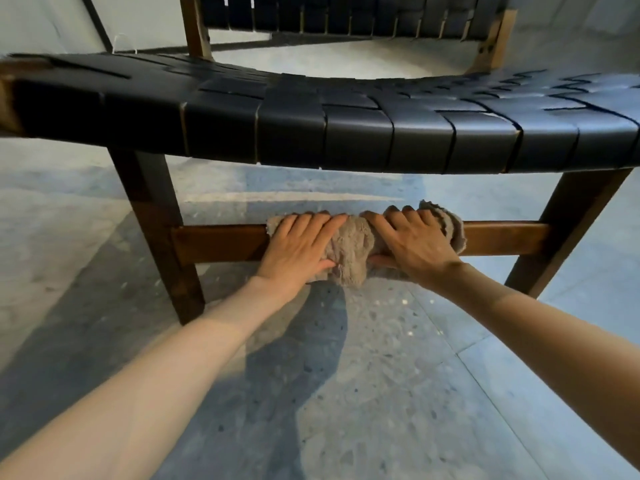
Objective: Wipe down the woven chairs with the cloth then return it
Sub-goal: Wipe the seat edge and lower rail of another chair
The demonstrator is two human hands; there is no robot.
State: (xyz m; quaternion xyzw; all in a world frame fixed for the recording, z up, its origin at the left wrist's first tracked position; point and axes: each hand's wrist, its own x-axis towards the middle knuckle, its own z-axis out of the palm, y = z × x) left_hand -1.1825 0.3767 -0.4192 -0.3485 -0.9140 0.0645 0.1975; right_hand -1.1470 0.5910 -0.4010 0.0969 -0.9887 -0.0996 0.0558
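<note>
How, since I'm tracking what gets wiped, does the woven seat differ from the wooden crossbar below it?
The woven seat is black, wide and made of interlaced straps; the crossbar is brown, narrow, solid wood. The seat carries nothing; the crossbar has the cloth draped over it, held by the left hand and right hand. Both are carried by the same front legs.
</note>
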